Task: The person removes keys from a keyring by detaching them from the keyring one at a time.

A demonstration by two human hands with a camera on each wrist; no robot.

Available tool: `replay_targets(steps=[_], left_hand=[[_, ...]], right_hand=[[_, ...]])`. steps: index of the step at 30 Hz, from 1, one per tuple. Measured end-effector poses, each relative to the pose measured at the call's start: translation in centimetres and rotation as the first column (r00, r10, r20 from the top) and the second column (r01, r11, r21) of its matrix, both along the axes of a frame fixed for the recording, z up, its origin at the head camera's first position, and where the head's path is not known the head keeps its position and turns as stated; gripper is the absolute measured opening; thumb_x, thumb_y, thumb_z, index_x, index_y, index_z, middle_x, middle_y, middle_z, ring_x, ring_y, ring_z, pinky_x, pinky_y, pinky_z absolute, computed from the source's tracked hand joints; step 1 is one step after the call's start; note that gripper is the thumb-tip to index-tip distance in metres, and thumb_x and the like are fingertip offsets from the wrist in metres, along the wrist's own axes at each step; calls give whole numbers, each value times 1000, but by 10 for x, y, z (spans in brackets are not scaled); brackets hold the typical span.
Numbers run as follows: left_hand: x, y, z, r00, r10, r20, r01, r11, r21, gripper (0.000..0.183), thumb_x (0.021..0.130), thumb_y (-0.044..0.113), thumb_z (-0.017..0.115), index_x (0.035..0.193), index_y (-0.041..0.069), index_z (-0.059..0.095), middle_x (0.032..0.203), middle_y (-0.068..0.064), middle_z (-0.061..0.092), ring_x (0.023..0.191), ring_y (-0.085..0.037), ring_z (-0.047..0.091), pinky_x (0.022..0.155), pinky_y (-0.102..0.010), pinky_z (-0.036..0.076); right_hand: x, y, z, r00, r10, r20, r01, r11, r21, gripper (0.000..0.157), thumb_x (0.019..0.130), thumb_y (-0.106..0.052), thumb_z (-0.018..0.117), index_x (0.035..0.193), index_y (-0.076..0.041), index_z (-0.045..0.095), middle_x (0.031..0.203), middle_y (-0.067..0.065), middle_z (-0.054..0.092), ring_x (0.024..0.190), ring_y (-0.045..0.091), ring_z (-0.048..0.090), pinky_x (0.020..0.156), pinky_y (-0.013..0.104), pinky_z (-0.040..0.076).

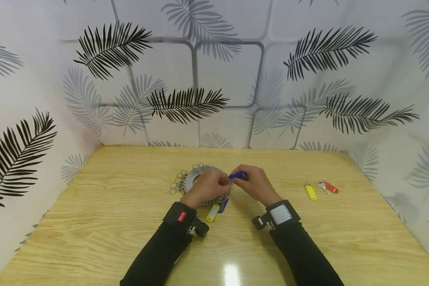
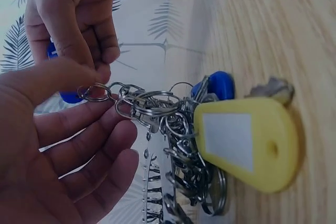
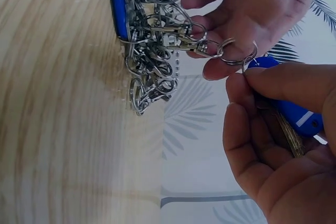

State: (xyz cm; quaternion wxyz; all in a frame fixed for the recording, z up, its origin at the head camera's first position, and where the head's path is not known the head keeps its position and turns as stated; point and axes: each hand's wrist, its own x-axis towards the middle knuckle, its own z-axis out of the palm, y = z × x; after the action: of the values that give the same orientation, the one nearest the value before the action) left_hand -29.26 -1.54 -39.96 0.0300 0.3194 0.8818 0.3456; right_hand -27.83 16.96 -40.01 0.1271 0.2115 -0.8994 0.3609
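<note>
- The blue tag [image 3: 295, 114] is in the right fingers [image 3: 242, 145], which are drawn closed on its ring end; a key [image 3: 290, 136] lies beside it, toward the palm.
- It looks like light, stiff, smooth plastic, perhaps a bit slippery but hardly fragile. I'd hold it by the flat body, close to the loop.
- The left fingers [image 2: 107, 153] pinch a wire ring [image 3: 233, 62] between thumb and fingertip, the others loosely bent and apart. That ring meets the tag's loop; whether it is threaded through, I can't tell. It looks thin and springy, best gripped at its edge.
- Just past the left fingers, a clasp [image 3: 210, 50] joins the ring to a metal disc [image 1: 188, 182] fringed with more rings.
- Nearer the person than the left fingers hang a yellow tag [image 1: 212, 213] and another blue one.
- Well right of the right fingers, a second yellow tag [image 1: 310, 192] and a red tag [image 1: 331, 187] with a key lie on the desk [image 1: 93, 238].
- The desk is pale, grained wood, glossy under the light; beyond the fingers stands a leaf-patterned wall [image 1: 228, 83].
</note>
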Motion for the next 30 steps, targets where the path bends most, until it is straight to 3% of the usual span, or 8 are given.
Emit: replay_targets(steps=[9, 16, 20, 23, 27, 30], left_hand=[[-3, -2, -2, 998, 16, 58, -18, 999, 30, 29, 99, 26, 56, 95, 5, 75, 85, -3, 67, 68, -12, 58, 60, -28, 47], [-4, 0, -3, 997, 42, 66, -41, 999, -12, 21, 93, 22, 64, 103, 6, 73, 95, -5, 71, 84, -17, 66, 72, -32, 55], [-4, -1, -3, 996, 39, 83, -40, 999, 9, 22, 93, 24, 64, 102, 7, 74, 94, -4, 70, 82, -15, 65, 71, -30, 54], [-4, -2, -3, 996, 25, 88, -29, 999, 42, 27, 97, 27, 59, 96, 6, 75, 80, -1, 65, 65, -11, 57, 60, -26, 46], [-5, -4, -3, 995, 26, 96, -31, 998, 48, 34, 99, 29, 56, 85, 3, 73, 59, 1, 44, 49, -11, 36, 49, -25, 31], [-6, -5, -3, 993, 43, 110, -47, 998, 41, 33, 98, 28, 57, 83, 3, 74, 57, 2, 41, 48, -12, 36, 49, -25, 31]], right_hand=[[-1, 1, 1, 1000, 13, 21, -13, 1000, 5, 11, 87, -6, 71, 98, -8, 72, 97, 7, 71, 88, 22, 70, 74, 35, 59], [0, 1, 1, 997, 3, 75, -1, 1000, -21, 13, 86, -5, 71, 99, -7, 72, 99, 9, 71, 89, 24, 70, 75, 36, 59], [0, 0, 0, 997, 0, 75, 2, 1000, -23, 12, 86, -5, 71, 98, -8, 72, 98, 8, 71, 88, 23, 70, 74, 35, 59], [0, 0, 0, 998, 1, 68, 2, 999, -33, 11, 86, -6, 71, 97, -8, 72, 97, 7, 71, 88, 23, 70, 75, 35, 59], [0, 0, 0, 997, 2, 75, 1, 999, -49, 11, 85, -8, 72, 96, -9, 73, 97, 6, 71, 90, 23, 70, 77, 35, 58], [-1, -1, 0, 997, 1, 82, 3, 998, -55, 12, 85, -7, 73, 96, -10, 73, 98, 6, 70, 91, 22, 70, 78, 34, 58]])
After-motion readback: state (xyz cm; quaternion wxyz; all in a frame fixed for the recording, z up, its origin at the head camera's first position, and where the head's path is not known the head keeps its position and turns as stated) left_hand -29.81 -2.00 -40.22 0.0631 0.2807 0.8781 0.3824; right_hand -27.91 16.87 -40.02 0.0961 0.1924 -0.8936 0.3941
